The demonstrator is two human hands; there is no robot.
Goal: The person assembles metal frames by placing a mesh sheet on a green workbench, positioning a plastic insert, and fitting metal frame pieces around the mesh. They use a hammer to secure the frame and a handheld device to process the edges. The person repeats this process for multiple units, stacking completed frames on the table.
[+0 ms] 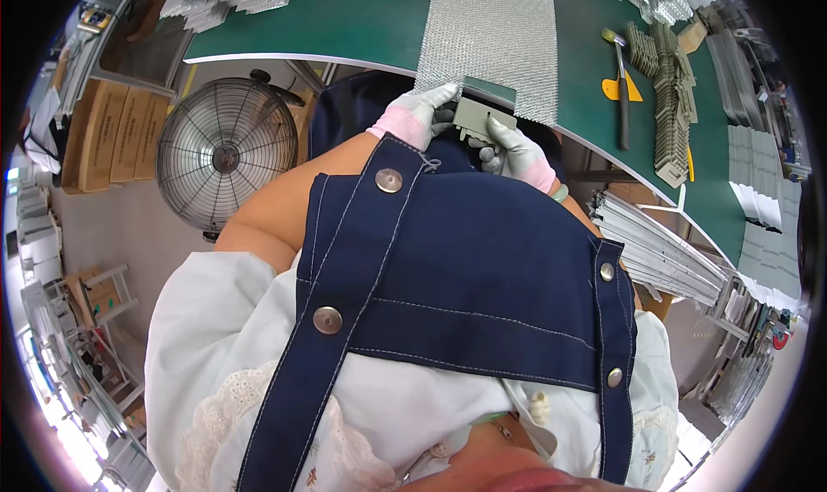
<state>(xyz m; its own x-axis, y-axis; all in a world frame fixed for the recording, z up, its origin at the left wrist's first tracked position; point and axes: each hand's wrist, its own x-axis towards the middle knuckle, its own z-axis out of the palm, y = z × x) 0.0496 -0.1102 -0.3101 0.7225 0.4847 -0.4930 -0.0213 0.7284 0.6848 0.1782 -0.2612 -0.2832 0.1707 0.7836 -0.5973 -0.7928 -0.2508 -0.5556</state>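
Both my hands wear white gloves with pink cuffs and meet at the near edge of the green table (345, 14). Between them is a grey-beige bracket-like plate (479, 120) with small tabs on its lower edge and a slot near its right end. My left hand (418, 117) grips its left end. On the right end, the thumb of my right hand (519, 153) presses on the face, with the other fingers bent below and behind. A silvery bubble-textured sheet (491, 35) runs across the table and hangs over the edge just beyond the plate.
To the right lie a hammer (622, 91), a flat orange-yellow piece (611, 90) and rows of nested beige plates (670, 104). Long white strips (655, 242) sit below the table's right edge. On the left stand a round floor fan (226, 158) and cardboard boxes (112, 134).
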